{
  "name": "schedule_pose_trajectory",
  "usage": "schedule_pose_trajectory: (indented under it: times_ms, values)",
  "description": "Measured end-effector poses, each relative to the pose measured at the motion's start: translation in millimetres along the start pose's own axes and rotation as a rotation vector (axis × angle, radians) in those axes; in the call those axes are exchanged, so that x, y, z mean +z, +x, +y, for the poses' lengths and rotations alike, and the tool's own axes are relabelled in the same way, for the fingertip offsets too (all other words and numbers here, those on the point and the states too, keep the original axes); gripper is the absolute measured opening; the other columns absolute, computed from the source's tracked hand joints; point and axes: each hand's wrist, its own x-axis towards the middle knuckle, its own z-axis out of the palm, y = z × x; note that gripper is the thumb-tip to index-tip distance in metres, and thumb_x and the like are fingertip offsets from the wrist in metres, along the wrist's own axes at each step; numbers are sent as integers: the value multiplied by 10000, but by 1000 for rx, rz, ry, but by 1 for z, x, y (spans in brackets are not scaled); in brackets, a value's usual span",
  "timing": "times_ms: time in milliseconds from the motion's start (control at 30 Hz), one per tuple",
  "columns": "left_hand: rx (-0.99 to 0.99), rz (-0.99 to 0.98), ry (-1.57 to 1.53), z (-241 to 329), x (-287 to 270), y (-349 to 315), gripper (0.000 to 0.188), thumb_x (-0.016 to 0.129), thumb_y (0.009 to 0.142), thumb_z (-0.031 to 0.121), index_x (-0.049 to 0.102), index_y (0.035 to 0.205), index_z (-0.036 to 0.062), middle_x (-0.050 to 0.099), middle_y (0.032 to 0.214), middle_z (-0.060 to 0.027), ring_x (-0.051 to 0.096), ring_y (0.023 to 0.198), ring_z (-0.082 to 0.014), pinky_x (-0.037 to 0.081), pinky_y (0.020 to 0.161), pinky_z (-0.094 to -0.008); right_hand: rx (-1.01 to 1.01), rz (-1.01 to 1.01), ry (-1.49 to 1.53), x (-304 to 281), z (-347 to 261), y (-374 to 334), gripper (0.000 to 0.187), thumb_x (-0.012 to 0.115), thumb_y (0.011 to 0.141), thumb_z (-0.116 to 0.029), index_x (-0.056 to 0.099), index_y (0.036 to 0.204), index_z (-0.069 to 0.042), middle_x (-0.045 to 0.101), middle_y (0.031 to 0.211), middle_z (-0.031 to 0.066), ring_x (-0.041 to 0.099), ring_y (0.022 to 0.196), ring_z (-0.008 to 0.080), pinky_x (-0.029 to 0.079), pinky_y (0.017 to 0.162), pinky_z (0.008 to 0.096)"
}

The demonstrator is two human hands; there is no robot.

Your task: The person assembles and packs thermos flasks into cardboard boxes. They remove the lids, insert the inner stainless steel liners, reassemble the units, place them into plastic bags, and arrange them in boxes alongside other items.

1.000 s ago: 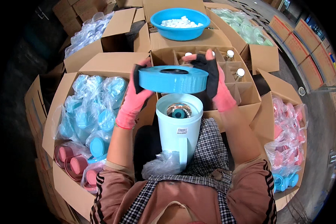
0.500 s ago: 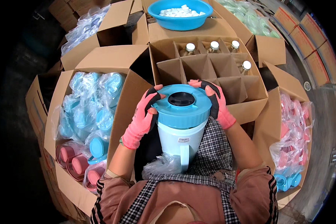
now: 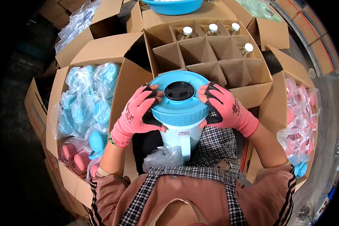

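Observation:
A pale blue plastic jug [image 3: 172, 138] stands in front of my body, its handle [image 3: 185, 148] turned toward me. A wide blue lid [image 3: 180, 112] with a black round cap [image 3: 179, 90] in its middle covers the top. My left hand [image 3: 135, 113], in a pink glove with black fingertips, curls around the lid's left side. Gripping the opposite side, my right hand [image 3: 228, 107] wears a matching glove, fingers on top and thumb low near the rim. A crumpled clear plastic bag [image 3: 162, 158] is bunched by the jug's lower left side.
Ahead stands a divided carton [image 3: 248, 92] with several white-capped bottles [image 3: 213, 30]. At left, an open box [image 3: 56, 113] holds bagged blue and pink items. Another box [image 3: 269, 116] at right holds bagged pink items. A blue basin [image 3: 175, 9] sits at the far edge.
Both hands have come lower around the lid's sides, thumbs now down by its lower rim. The view has shifted, so the carton and basin appear higher up.

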Motion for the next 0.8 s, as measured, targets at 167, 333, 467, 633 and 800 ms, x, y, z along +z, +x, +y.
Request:
schedule_pose_trajectory:
  times_ms: [167, 333, 467, 633, 800]
  values:
    - [-8, 0, 96, 8, 2, 0, 638, 780, 531, 380, 529, 973, -4, 547, 1055, -124, 470, 1081, -316, 316, 956, -433, -13, 4, -11, -3, -6, 2, 544, 722, 568, -351, 522, 949, -18, 520, 962, 132, 506, 926, 306, 409, 872, 401]
    - [72, 5, 202, 25, 2, -2, 587, 762, 565, 341, 523, 984, 8, 508, 1092, -141, 450, 1064, -329, 318, 950, -463, -78, -30, -122, -9, -22, 10, 544, 714, 599, -349, 537, 954, 23, 539, 986, 149, 505, 957, 332, 399, 878, 444]
    - [98, 79, 216, 14, 14, -16, 557, 756, 569, 320, 536, 979, 15, 511, 1021, -131, 458, 1023, -333, 340, 927, -475, -47, -20, -138, 3, -19, 6, 445, 645, 666, -335, 536, 970, -29, 520, 958, 115, 492, 949, 305, 380, 894, 439]
    - [53, 86, 137, 25, 10, -9, 752, 747, 617, 260, 355, 1232, 74, 555, 1064, -135, 492, 1048, -398, 256, 974, -522, 114, 67, 181, -1, -16, 13, 432, 628, 729, -311, 506, 1033, -30, 517, 1001, 91, 506, 952, 234, 382, 892, 394]
    - [-190, 357, -84, 63, 43, -8, 613, 629, 708, 331, 409, 1168, -10, 230, 1330, -287, 116, 1256, -496, 162, 993, -554, 535, 450, 1147, 52, 64, 11, 426, 398, 907, -383, 480, 1132, -31, 523, 1008, 29, 494, 903, 127, 401, 828, 263]
